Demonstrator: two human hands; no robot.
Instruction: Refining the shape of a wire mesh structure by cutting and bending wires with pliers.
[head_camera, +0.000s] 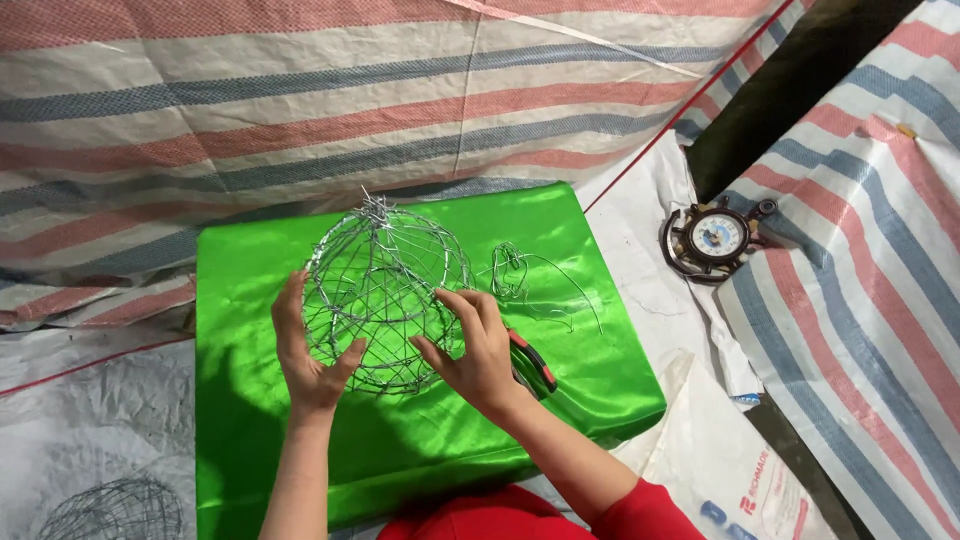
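A rounded frame of silver wire (382, 285) stands on a shiny green cloth (250, 420). My left hand (305, 350) cups its left side with the fingers spread along the wires. From the right, my right hand (478, 345) pinches a wire on the frame between thumb and fingers. Red-handled pliers (533, 365) lie on the cloth just under my right wrist, partly hidden. A loose coil of thin wire (520, 275) rests on the cloth to the right of the frame.
A small round clock in a dark ship-wheel frame (715, 238) lies at the right on white sheeting. Striped red, blue and white tarpaulin (300, 90) surrounds everything. Another wire frame (115, 510) sits at the bottom left. A white printed bag (730, 470) lies at the lower right.
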